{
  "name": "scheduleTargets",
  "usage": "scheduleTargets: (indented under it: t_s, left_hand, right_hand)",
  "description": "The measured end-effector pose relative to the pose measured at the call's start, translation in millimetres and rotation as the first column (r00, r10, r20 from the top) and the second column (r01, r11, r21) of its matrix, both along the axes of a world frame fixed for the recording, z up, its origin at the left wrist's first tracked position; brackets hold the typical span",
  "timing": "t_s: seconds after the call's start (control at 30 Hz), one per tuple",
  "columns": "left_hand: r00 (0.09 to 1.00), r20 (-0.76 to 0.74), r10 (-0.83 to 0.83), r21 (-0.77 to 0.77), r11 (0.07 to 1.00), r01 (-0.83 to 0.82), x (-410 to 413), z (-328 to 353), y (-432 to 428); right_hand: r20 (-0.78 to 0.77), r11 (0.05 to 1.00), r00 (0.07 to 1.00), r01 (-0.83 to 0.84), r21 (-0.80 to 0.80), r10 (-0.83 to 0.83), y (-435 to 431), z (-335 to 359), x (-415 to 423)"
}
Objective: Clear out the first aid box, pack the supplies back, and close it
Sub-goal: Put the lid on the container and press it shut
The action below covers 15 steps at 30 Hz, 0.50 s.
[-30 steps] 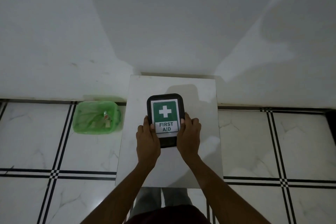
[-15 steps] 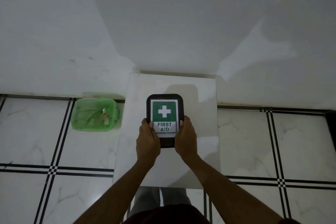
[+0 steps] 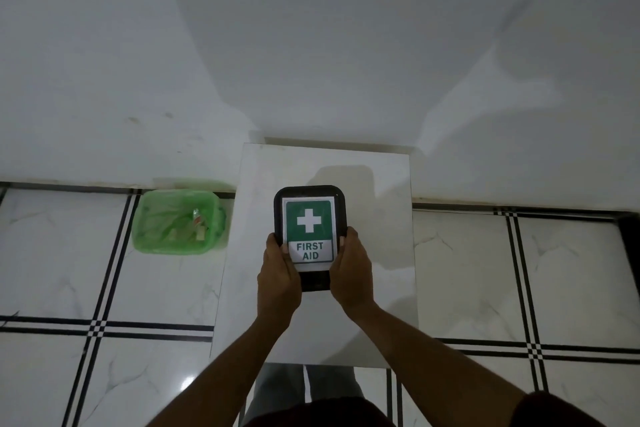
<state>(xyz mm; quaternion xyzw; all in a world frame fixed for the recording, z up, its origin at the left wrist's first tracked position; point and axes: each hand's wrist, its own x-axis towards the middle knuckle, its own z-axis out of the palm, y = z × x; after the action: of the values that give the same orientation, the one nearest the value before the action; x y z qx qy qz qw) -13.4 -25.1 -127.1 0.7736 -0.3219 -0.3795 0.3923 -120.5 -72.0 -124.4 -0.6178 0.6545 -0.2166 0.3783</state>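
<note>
A black first aid box (image 3: 309,218) with a green and white "FIRST AID" label lies flat and closed on a small white table (image 3: 377,253). My left hand (image 3: 278,276) grips its near left side, thumb on the lid. My right hand (image 3: 351,276) grips the near right side the same way. The near end of the box shows between my hands. Its contents are hidden.
A green plastic bin (image 3: 176,222) lined with a bag and holding a few small items stands on the tiled floor left of the table. A white wall rises behind the table. The marble floor with black lines spreads to both sides.
The view has shifted slightly. Both hands stay closed on the box at its near end, and the box rests in about the same place on the table.
</note>
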Motion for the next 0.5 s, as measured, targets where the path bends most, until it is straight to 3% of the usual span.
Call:
scheduleTargets:
  t_s: [0.17,0.23,0.3,0.37,0.5]
  left_hand:
    - [0.996,0.075,-0.045,0.026,0.999,0.043,2.0,-1.8,1.5]
    - [0.975,0.208,-0.082,0.095,0.993,0.063,4.9,-2.2,1.4]
    - [0.896,0.420,-0.143,0.166,0.983,0.079,9.0,-1.8,-1.1]
    - [0.790,0.565,-0.238,0.178,0.970,0.166,15.2,-0.3,-9.3]
    - [0.763,0.551,-0.338,0.131,0.938,0.321,27.8,-2.8,-35.2]
  right_hand:
    - [-0.046,1.000,0.999,-0.003,0.027,0.005,-0.5,-2.6,-0.2]
    - [-0.127,0.999,0.992,-0.021,0.036,0.026,-2.6,-3.0,0.9]
    - [-0.243,0.998,0.969,-0.057,-0.021,0.050,-5.8,-6.5,0.1]
    - [-0.355,0.976,0.927,-0.176,-0.130,0.120,-13.5,-11.4,-1.1]
    - [-0.385,0.898,0.866,-0.407,-0.169,0.319,-36.3,-18.0,2.1]
